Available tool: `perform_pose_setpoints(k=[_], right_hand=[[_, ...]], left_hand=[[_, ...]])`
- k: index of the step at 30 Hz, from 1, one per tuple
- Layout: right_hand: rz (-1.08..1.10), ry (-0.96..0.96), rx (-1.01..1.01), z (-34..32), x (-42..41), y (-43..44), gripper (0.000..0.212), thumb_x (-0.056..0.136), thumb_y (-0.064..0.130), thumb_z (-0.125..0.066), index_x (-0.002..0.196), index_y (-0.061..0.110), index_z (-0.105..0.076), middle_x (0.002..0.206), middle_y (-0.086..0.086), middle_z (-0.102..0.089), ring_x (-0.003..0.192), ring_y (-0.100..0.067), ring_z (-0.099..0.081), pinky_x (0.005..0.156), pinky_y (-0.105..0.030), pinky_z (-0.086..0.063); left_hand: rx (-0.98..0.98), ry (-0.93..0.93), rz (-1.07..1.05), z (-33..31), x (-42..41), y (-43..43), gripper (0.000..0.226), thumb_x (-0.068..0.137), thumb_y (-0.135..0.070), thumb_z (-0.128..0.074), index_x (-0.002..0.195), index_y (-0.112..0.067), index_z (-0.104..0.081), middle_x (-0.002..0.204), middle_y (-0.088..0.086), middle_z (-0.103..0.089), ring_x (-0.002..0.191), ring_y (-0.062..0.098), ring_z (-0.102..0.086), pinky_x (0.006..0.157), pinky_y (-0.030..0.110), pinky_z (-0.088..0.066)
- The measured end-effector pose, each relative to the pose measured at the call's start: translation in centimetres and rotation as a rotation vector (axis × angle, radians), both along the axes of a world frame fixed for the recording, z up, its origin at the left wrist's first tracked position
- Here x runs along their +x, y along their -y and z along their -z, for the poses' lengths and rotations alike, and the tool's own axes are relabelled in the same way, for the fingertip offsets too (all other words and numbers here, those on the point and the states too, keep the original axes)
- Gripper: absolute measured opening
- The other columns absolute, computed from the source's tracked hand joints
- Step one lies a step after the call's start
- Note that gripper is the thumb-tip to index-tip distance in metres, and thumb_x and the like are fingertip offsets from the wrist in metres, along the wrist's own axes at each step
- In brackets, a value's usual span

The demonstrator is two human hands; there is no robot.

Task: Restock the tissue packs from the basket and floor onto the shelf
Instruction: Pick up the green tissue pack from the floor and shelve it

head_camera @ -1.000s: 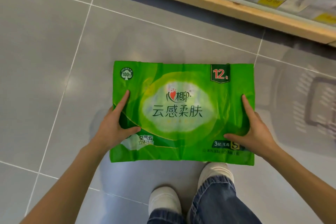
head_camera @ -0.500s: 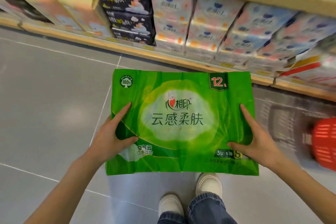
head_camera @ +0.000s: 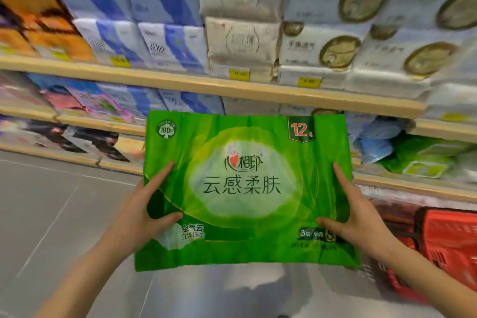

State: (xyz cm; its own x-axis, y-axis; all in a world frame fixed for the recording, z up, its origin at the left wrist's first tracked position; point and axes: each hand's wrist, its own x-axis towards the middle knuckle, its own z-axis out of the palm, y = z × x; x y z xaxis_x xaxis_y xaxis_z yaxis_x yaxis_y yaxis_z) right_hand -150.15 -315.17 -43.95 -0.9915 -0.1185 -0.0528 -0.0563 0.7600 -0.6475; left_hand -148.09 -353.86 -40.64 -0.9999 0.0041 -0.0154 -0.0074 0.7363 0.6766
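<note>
A person stands in a shop aisle facing shelves of tissue products, holding a large green tissue pack (head_camera: 245, 188) flat in front of them at the centre of the view. The left hand (head_camera: 140, 214) grips the pack's 9 o'clock edge, thumb pressed on the printed face and forefinger laid along it, other fingers hidden beneath. The right hand (head_camera: 361, 217) mirrors this at the 3 o'clock edge. Both are partly closed around the pack.

The wrapper is thin glossy plastic, wrinkled at the edges, marked 12. It looks light, soft and squashable, likely a little slippery, so a 2-sided hold with fingers underneath suits it best; nothing about it seems fragile.

A wooden shelf (head_camera: 206, 88) runs across at 12 o'clock, packed with blurred white and blue packs. Similar green packs (head_camera: 418, 160) lie on a lower shelf at 3 o'clock, probably where this belongs. A red basket (head_camera: 449, 240) sits on the grey floor (head_camera: 51, 214) at 4 o'clock.
</note>
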Motion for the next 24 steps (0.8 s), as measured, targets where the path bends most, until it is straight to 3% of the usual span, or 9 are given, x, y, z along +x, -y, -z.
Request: perform_pose_setpoints(k=[3,4,6,8,11,13,15,19,24], right_hand=[[0.053,-0.060,-0.054,-6.1,1.0,-0.4,0.116,0.049,0.064,-0.074,0.133,0.060,0.005,0.149,-0.002,-0.030,0.122,-0.036,-0.048,0.091,-0.012,-0.039],[0.075,-0.102,-0.076,-7.9,1.4,-0.7,0.116,0.049,0.062,-0.075,0.135,0.059,0.003,0.149,0.001,-0.028,0.116,-0.033,-0.053,0.085,-0.002,-0.035],[0.106,-0.189,-0.126,-11.2,2.3,-1.1,0.120,0.056,0.032,-0.084,0.131,0.064,0.004,0.147,0.007,-0.025,0.118,-0.019,-0.048,0.082,0.005,-0.027],[0.121,-0.270,-0.144,-15.1,3.6,-1.2,0.122,0.059,0.022,-0.084,0.125,0.070,0.006,0.143,0.011,-0.025,0.125,-0.012,-0.039,0.087,0.001,-0.026],[0.198,-0.330,-0.110,-21.3,6.8,-1.3,0.111,0.046,0.073,-0.067,0.129,0.066,0.007,0.144,0.003,-0.032,0.119,-0.033,-0.051,0.092,-0.025,-0.038],[0.258,-0.399,-0.090,-25.1,9.2,-1.4,0.105,0.043,0.085,-0.051,0.128,0.067,0.007,0.147,-0.003,-0.032,0.116,-0.035,-0.052,0.094,-0.033,-0.039],[0.307,-0.493,-0.067,-28.8,11.9,-1.5,0.108,0.047,0.075,-0.065,0.126,0.069,0.008,0.146,-0.003,-0.033,0.125,-0.029,-0.045,0.101,-0.036,-0.034],[0.396,-0.653,0.020,-35.2,17.0,-2.4,0.120,0.061,0.024,-0.082,0.126,0.068,0.009,0.146,-0.008,-0.035,0.134,-0.024,-0.035,0.101,-0.035,-0.033],[0.520,-0.808,0.102,-41.9,23.0,-3.3,0.121,0.062,0.024,-0.082,0.126,0.067,0.011,0.148,-0.010,-0.032,0.134,-0.025,-0.035,0.102,-0.033,-0.034]], left_hand=[[-0.039,-0.094,0.038,-7.5,-0.2,-0.4,0.104,0.062,-0.022,-0.082,0.123,-0.073,-0.014,0.131,-0.011,-0.044,0.116,0.007,-0.044,0.102,0.033,-0.038],[-0.039,-0.137,0.053,-9.7,-0.2,-0.6,0.104,0.062,-0.022,-0.083,0.124,-0.072,-0.016,0.129,-0.009,-0.046,0.116,0.008,-0.046,0.103,0.034,-0.039],[-0.062,-0.212,0.096,-13.8,-0.4,-0.9,0.103,0.061,-0.024,-0.083,0.126,-0.070,-0.018,0.128,-0.005,-0.049,0.115,0.012,-0.049,0.102,0.038,-0.041],[-0.081,-0.283,0.146,-17.5,-0.4,-1.2,0.103,0.062,-0.027,-0.082,0.127,-0.070,-0.015,0.130,-0.005,-0.048,0.114,0.011,-0.048,0.100,0.038,-0.042],[-0.067,-0.385,0.230,-23.1,-0.1,-2.2,0.102,0.063,-0.028,-0.081,0.128,-0.069,-0.014,0.136,-0.001,-0.046,0.118,0.015,-0.048,0.101,0.042,-0.042],[-0.055,-0.462,0.284,-26.5,0.4,-2.7,0.101,0.063,-0.028,-0.080,0.128,-0.069,-0.015,0.138,0.004,-0.047,0.121,0.020,-0.048,0.101,0.047,-0.042],[-0.043,-0.541,0.328,-29.8,1.3,-3.2,0.101,0.064,-0.029,-0.080,0.128,-0.069,-0.014,0.136,0.007,-0.048,0.121,0.023,-0.049,0.100,0.047,-0.043],[0.010,-0.694,0.427,-35.5,3.3,-4.6,0.103,0.063,-0.027,-0.079,0.129,-0.067,-0.010,0.137,0.009,-0.048,0.120,0.015,-0.044,0.100,0.035,-0.037],[0.071,-0.818,0.480,-41.2,5.9,-7.2,0.096,0.059,-0.040,-0.071,0.130,-0.066,-0.013,0.130,0.016,-0.052,0.117,0.030,-0.051,0.090,0.038,-0.042]])
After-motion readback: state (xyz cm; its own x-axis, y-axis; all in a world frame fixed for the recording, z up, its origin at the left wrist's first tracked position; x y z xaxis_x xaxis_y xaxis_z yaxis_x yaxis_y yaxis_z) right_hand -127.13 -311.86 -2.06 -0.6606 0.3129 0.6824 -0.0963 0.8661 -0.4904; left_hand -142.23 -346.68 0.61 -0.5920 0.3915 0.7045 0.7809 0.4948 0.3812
